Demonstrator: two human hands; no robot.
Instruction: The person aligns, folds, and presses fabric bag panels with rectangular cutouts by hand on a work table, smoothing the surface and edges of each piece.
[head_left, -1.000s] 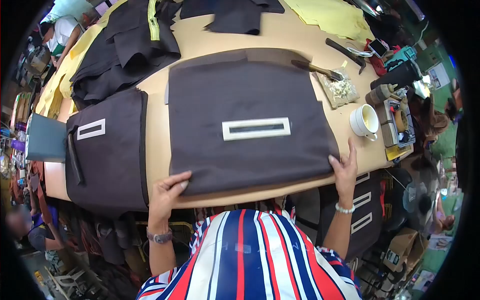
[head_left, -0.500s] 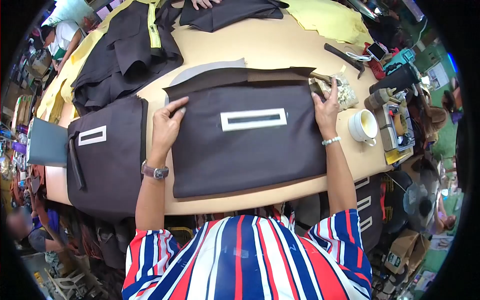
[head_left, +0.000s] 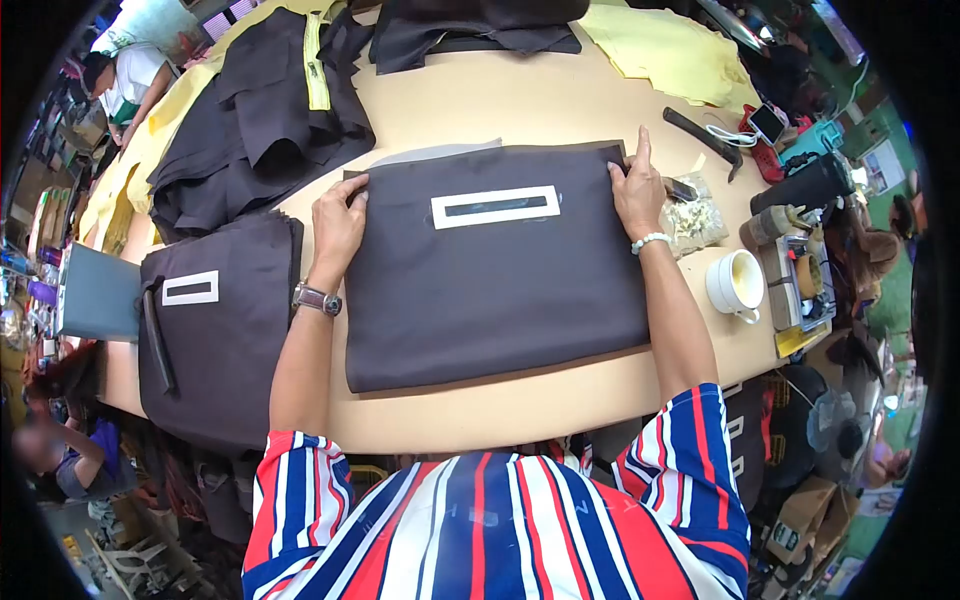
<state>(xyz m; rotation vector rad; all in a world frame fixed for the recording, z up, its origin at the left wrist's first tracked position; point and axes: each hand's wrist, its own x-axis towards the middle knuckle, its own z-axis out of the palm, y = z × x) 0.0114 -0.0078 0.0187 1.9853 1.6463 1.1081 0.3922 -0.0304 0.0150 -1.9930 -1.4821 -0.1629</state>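
Observation:
A large dark brown leather panel (head_left: 490,300) lies in front of me on the table. Near its far edge is a narrow slot framed by a white rectangular strip (head_left: 437,213). My left hand (head_left: 340,222) pinches the far left corner, thumb and fingers together. At the far right corner is my right hand (head_left: 636,196), its thumb on the panel's edge and its index finger stretched away from me; the other fingers are partly hidden. Behind the panel a grey sheet (head_left: 430,151) shows. To the left lies a stack of similar dark panels (head_left: 230,350) with a black bar-shaped tool (head_left: 158,340) on top.
On the right stand a white mug (head_left: 735,283), a clear bag of small pale pieces (head_left: 697,225), a hammer (head_left: 705,135) and a tray of supplies (head_left: 795,280). Dark pieces (head_left: 265,110) and yellow sheets (head_left: 670,55) lie at the back. A person (head_left: 135,80) is at far left.
The panel's far edge, raised in a fold before, now lies flat. Both hands have shifted slightly with the corners. The other person's hand at the back table edge is gone from view.

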